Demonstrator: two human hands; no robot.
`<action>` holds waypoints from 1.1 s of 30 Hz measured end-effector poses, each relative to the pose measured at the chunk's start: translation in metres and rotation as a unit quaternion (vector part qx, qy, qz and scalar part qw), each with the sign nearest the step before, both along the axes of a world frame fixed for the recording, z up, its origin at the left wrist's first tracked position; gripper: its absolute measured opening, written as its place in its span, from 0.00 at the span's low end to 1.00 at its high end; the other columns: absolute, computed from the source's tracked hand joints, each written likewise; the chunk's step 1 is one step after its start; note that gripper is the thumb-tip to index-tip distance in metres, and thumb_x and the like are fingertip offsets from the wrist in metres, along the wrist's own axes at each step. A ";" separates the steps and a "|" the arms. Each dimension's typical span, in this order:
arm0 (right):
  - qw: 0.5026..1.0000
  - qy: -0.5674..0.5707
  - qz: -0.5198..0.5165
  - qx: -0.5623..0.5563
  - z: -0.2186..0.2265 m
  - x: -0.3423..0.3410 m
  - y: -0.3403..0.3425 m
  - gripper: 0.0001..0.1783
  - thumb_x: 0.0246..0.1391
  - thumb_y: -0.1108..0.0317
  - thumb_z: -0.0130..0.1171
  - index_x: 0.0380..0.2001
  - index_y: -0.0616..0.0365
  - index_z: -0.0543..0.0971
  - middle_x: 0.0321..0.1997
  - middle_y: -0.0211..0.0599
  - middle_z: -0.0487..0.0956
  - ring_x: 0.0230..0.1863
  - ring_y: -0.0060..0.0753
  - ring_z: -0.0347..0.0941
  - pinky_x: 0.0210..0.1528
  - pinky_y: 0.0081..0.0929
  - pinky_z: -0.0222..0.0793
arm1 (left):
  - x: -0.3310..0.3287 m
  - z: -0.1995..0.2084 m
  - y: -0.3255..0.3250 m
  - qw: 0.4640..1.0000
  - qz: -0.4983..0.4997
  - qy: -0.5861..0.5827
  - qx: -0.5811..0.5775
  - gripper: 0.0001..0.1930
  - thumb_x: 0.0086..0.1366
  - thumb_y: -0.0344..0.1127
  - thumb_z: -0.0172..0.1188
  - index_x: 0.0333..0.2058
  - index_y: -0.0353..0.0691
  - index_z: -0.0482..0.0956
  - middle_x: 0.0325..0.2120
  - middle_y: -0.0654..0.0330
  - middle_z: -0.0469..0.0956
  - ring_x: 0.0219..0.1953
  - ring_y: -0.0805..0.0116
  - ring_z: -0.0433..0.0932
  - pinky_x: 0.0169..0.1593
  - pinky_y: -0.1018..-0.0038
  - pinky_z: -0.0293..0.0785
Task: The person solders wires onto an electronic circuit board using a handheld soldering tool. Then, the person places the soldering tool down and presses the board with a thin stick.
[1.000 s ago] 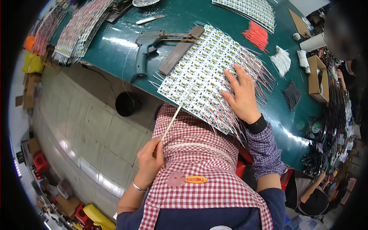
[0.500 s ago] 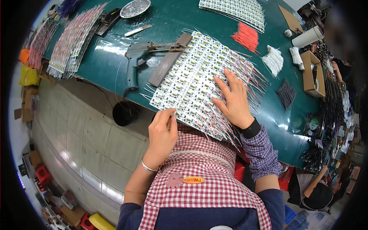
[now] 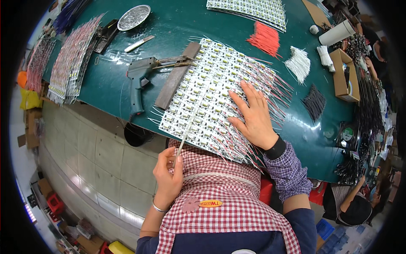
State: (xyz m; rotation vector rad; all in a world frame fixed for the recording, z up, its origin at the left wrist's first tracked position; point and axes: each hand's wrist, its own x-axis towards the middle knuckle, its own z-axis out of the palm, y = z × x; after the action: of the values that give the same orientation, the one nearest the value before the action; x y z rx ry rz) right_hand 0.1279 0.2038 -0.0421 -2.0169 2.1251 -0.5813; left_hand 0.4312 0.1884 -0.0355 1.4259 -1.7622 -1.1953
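A white circuit board panel (image 3: 203,91) with rows of small yellow-green parts lies at the near table edge, red and white wires (image 3: 275,91) fanning from its right side. My right hand (image 3: 253,116) rests on it, fingers stretched out. Below its near edge, my left hand (image 3: 169,171) pinches a thin pale strip (image 3: 181,146), whose far end reaches over the panel; I cannot tell whether it is still joined there. A dark flat bar (image 3: 177,76) lies along the panel's left side. The tip of a green soldering gun (image 3: 137,82) rests on that bar.
Across the green table (image 3: 169,34) are a metal dish (image 3: 134,17), a knife (image 3: 139,43), and bundles of red (image 3: 264,39), white (image 3: 298,64) and black wires (image 3: 314,103). More wired panels (image 3: 74,57) lie left, others (image 3: 249,12) far off. A cardboard box (image 3: 344,80) stands right.
My left hand has drawn back toward me and left, and a thin strip now shows between its fingers and the panel. My right hand stays on the panel.
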 end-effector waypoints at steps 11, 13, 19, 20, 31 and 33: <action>1.000 -0.008 0.002 0.008 0.004 -0.001 -0.001 0.38 0.57 0.52 0.64 0.69 0.45 0.67 0.77 0.50 0.55 0.77 0.56 0.50 0.75 0.56 0.44 | -0.031 -0.010 -0.025 0.997 -0.012 0.063 0.040 0.09 0.69 0.23 0.62 0.45 0.29 0.76 0.35 0.60 0.81 0.33 0.82 0.77 0.35 0.85 0.73; 1.000 -0.011 0.000 0.012 0.006 -0.001 0.000 0.38 0.57 0.53 0.65 0.70 0.45 0.67 0.77 0.51 0.55 0.77 0.56 0.50 0.75 0.56 0.44 | -0.038 -0.012 -0.030 0.997 -0.017 0.066 0.030 0.09 0.68 0.23 0.62 0.45 0.29 0.76 0.35 0.60 0.81 0.33 0.82 0.77 0.35 0.85 0.73; 0.991 -0.115 -0.019 -0.067 0.046 -0.028 -0.014 0.36 0.57 0.66 0.65 0.69 0.52 0.67 0.72 0.55 0.61 0.71 0.60 0.60 0.71 0.46 0.59 | -0.044 -0.009 -0.036 0.991 0.002 0.106 0.085 0.09 0.68 0.22 0.62 0.45 0.29 0.77 0.34 0.61 0.81 0.31 0.83 0.76 0.33 0.86 0.71; 0.991 -0.115 -0.018 -0.065 0.050 -0.036 -0.026 0.36 0.57 0.66 0.65 0.69 0.52 0.67 0.72 0.55 0.61 0.71 0.60 0.60 0.71 0.46 0.59 | -0.045 -0.007 -0.037 0.988 0.012 0.115 0.107 0.09 0.68 0.22 0.62 0.46 0.29 0.77 0.34 0.61 0.81 0.30 0.83 0.76 0.32 0.85 0.71; 0.971 -0.222 -0.007 -0.084 0.000 -0.067 -0.138 0.11 0.56 0.77 0.62 0.42 0.59 0.85 0.43 0.42 0.77 0.41 0.42 0.77 0.44 0.34 0.73 | -0.047 -0.008 -0.034 0.976 0.025 0.166 0.139 0.10 0.69 0.23 0.60 0.47 0.30 0.78 0.35 0.60 0.82 0.33 0.81 0.76 0.36 0.83 0.73; 0.968 -0.237 -0.005 -0.083 -0.001 -0.067 -0.137 0.15 0.54 0.81 0.61 0.44 0.56 0.85 0.40 0.40 0.73 0.41 0.41 0.75 0.45 0.32 0.72 | -0.048 -0.008 -0.033 0.972 0.018 0.190 0.137 0.11 0.70 0.23 0.60 0.49 0.30 0.76 0.34 0.63 0.79 0.30 0.83 0.72 0.32 0.85 0.69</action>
State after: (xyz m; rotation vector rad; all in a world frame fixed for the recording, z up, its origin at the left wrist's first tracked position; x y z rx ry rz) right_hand 0.0610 0.0664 -0.0427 -1.7142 1.8462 -1.1452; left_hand 0.3834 0.1553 -0.0436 1.2620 -1.3439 -1.6171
